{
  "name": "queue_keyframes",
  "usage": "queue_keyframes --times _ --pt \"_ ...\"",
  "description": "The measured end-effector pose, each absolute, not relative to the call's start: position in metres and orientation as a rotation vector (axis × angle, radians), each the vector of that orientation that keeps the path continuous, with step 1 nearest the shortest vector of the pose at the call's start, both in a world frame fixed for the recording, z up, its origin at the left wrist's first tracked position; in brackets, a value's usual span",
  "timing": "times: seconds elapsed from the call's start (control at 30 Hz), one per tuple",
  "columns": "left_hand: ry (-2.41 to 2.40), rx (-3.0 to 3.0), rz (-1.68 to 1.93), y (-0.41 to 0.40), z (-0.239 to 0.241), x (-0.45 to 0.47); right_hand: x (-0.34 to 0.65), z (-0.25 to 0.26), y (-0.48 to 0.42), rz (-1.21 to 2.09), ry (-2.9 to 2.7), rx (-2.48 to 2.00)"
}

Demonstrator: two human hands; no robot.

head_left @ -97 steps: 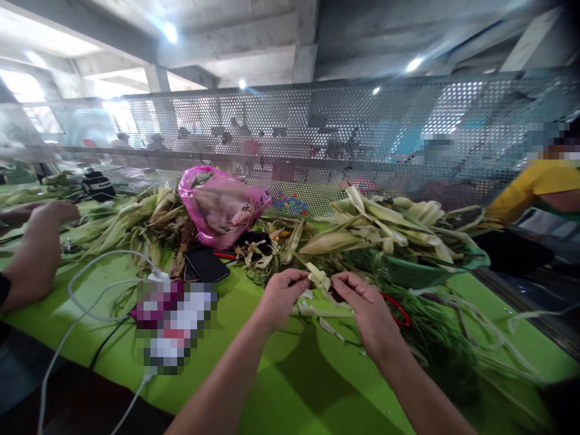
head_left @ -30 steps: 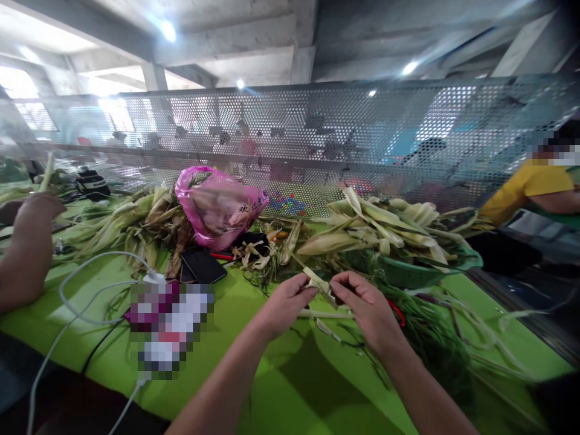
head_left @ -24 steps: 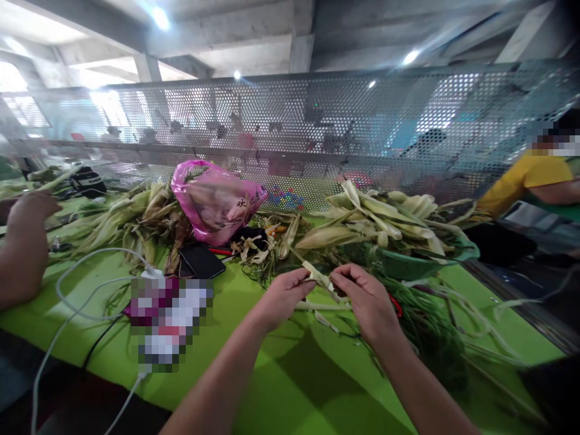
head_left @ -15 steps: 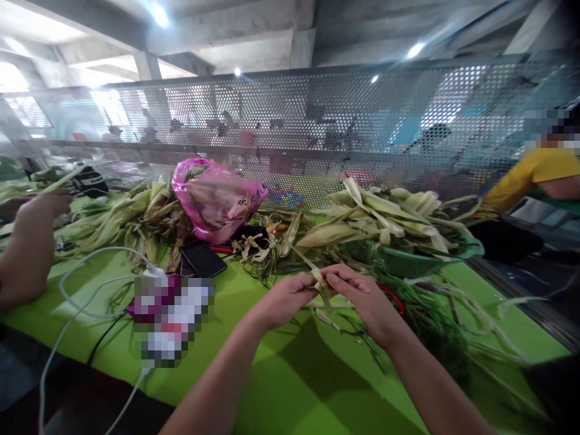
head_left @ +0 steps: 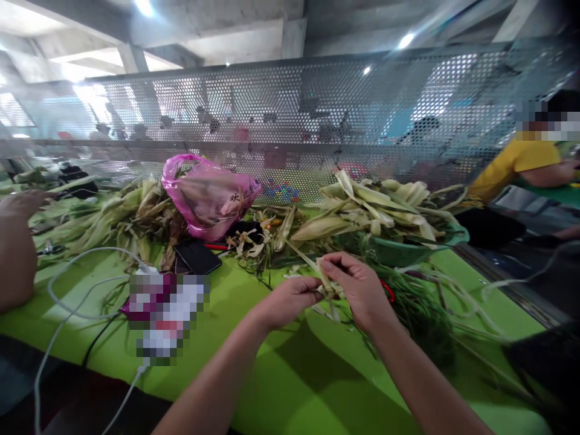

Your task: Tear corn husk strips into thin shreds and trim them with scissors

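Between my two hands, over the green table (head_left: 267,374), is a strip of pale corn husk (head_left: 327,284), folded or knotted at its middle, with one thin end sticking up to the left. My left hand (head_left: 292,299) is closed, its thumb and fingers pinching the lower left side of the husk. From above and the right, my right hand (head_left: 353,287) pinches the upper part with thumb and forefinger. The fingers hide part of the fold. Just beyond lies a heap of dry husks (head_left: 380,211) in a green basin (head_left: 408,251).
A pink plastic bag (head_left: 208,193) stands behind a dark phone (head_left: 198,257). More husks (head_left: 131,211) are piled at left, near another person's hand (head_left: 20,208). White cables (head_left: 58,266) run over the table's left. Green grass-like strands (head_left: 421,314) lie right. A perforated metal screen (head_left: 254,109) rises behind.
My right hand has lifted and turned, its fingers now higher on the husk strip. My left hand stays pinched on it. The whole view has shifted slightly.
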State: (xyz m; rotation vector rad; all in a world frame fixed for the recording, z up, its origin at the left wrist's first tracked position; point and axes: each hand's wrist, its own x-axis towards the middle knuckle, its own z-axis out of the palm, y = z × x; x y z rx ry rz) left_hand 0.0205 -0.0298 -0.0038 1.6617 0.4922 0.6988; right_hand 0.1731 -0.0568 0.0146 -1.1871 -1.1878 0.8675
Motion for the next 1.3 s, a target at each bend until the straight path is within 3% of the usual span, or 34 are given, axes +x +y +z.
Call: queue_keyframes --times 0.13,0.5,0.93,1.3 --pt "0.59 1.48 0.835 -0.028 0.001 0.016 0.178 0.02 -0.057 0.944 -1.237 -1.176" --pt "0.504 1.344 0.86 -0.03 0.004 0.016 0.174 0.012 -0.056 0.742 -1.284 -1.223" --pt "0.565 1.333 0.95 -0.024 0.002 0.011 0.172 0.019 -0.06 1.045 -1.376 -1.232" --pt "0.568 1.26 0.941 -0.027 0.005 0.009 0.175 0.015 -0.055 0.954 -1.439 -1.268"
